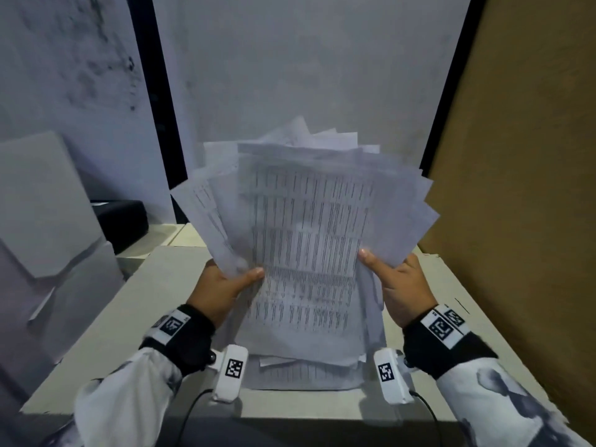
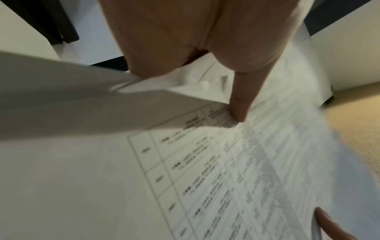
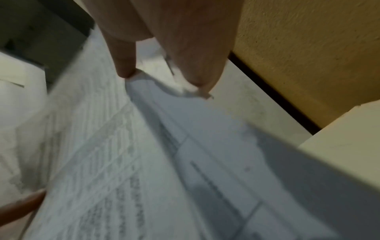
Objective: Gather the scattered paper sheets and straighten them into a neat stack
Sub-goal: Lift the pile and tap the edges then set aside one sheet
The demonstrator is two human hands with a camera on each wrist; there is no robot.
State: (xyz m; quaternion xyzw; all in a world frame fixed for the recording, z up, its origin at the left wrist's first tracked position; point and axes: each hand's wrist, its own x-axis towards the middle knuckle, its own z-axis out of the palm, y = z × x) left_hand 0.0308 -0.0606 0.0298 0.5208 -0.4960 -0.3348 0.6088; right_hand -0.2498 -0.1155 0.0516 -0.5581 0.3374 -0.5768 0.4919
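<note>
- Paper sheets are gathered into one bundle, held upright over the middle of the bench, lower edges apparently resting on it.
- The left hand and right hand pinch the bundle's sides, thumbs in front.
- Top edges fan out unevenly, so squaring likely remains.
- The pale bench faces a grey wall; brown board right, grey boxes left.

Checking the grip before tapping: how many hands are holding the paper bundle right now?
2. The left hand pinches the paper sheets' left edge; the right hand pinches their right edge.
</note>
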